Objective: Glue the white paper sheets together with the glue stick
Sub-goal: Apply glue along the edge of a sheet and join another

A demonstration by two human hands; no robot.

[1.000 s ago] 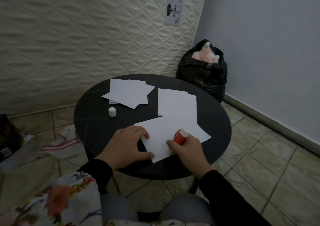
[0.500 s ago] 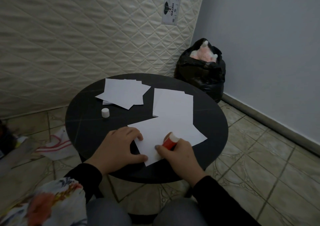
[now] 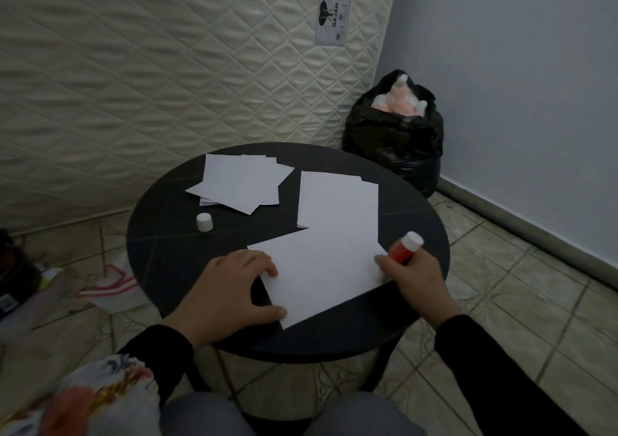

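Now the right hand [image 3: 413, 276] gripped the glue stick [image 3: 405, 247] at the near sheet's [image 3: 321, 268] right corner, its long axis tilted, white end up and away to the right. Fingers curled, the left hand [image 3: 230, 293] pressed the sheet's left edge on the round black table [image 3: 174, 245]. Behind stood a mattress [image 3: 167, 67] and black bag [image 3: 394, 141]. Half a second earlier, the stick was farther left on the sheet.

A room in a home: a quilted mattress [image 3: 167, 78] stands upright against the wall at upper left, a stuffed black rubbish bag [image 3: 394, 141] sits in the corner, on a tiled floor [image 3: 521, 302].
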